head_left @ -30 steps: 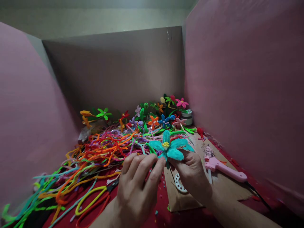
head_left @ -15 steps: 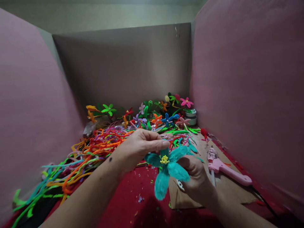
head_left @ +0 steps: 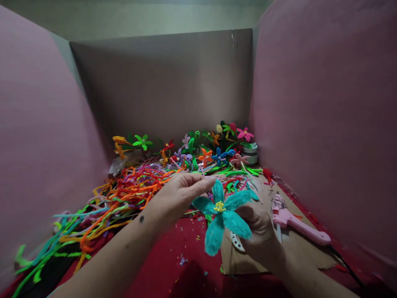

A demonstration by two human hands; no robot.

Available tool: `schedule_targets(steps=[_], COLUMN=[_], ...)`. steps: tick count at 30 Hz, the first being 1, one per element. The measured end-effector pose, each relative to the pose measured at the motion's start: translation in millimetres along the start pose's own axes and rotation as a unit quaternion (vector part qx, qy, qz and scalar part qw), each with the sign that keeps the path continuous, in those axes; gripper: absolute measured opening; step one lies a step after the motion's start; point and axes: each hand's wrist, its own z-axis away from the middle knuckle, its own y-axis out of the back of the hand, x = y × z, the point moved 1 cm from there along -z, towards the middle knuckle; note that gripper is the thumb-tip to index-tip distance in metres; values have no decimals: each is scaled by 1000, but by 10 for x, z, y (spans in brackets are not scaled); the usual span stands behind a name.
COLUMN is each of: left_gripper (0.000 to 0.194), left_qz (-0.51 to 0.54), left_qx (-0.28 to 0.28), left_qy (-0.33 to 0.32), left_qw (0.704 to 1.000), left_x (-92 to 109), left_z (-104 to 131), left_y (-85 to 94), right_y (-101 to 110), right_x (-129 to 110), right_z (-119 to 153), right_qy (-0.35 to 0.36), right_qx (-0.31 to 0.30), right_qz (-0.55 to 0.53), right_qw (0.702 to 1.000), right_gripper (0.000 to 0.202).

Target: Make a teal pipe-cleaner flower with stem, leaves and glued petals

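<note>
A turquoise pipe-cleaner flower [head_left: 213, 236] with five fuzzy petals and a yellow bead-like centre faces me above the table. My right hand [head_left: 260, 231] is closed behind its right-hand petals, which hide the fingertips and the part they grip. My left hand [head_left: 186, 192] is pinched at the left edge of the top petal, thumb tip against it. Under my right hand, a white piece with round holes [head_left: 237, 242] shows partly.
Loose coloured pipe cleaners [head_left: 130, 194] are heaped at left. Finished pipe-cleaner flowers [head_left: 205, 157] stand along the back panel. A pink glue gun [head_left: 297, 225] lies on cardboard [head_left: 245, 263] at right, its cord trailing forward. Pink panels [head_left: 325, 116] close in both sides.
The flower has moved slightly right and up and turned a little more toward me. My left thumb has slid off the front of the top petal to its edge.
</note>
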Motion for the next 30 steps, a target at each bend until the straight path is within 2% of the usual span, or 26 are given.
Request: schedule_targets(steps=[3, 6, 9, 11, 14, 17, 22, 26, 30], left_gripper=[26, 24, 24, 23, 24, 19, 14, 14, 14], left_qz=[-45, 19, 78, 91, 98, 87, 67, 146, 235], left_qx=[23, -13, -20, -1, 61, 98, 60, 32, 58], left_qy=[-38, 1, 22, 3, -41, -45, -54, -67, -22], left_qw=[998, 1000, 996, 996, 992, 990, 994, 986, 970], left_x=[-9, -99, -197, -245, -309, -380, -428, -437, -479], left_z=[64, 86, 67, 46, 17, 0, 9, 0, -35], left_y=[59, 63, 48, 52, 85, 91, -57, -204, -266], right_y=[-19, -29, -33, -36, -48, -67, -94, -126, -149], right_x=[7, 7, -7, -9, 36, 126, 160, 85, 63], right_z=[-16, -16, -16, -24, -45, -76, -153, -203, -211], right_qy=[-22, -28, -28, -38, -90, -159, -227, -245, -281], right_qx=[-7, 10, 21, 29, 38, 44, 39, 36, 43], right_qz=[-40, -50, -58, -60, -84, -166, -252, -315, -359], right_qw=[999, 998, 998, 997, 992, 972, 940, 916, 889], right_gripper=[21, 19, 18, 19, 22, 24, 15, 8, 6])
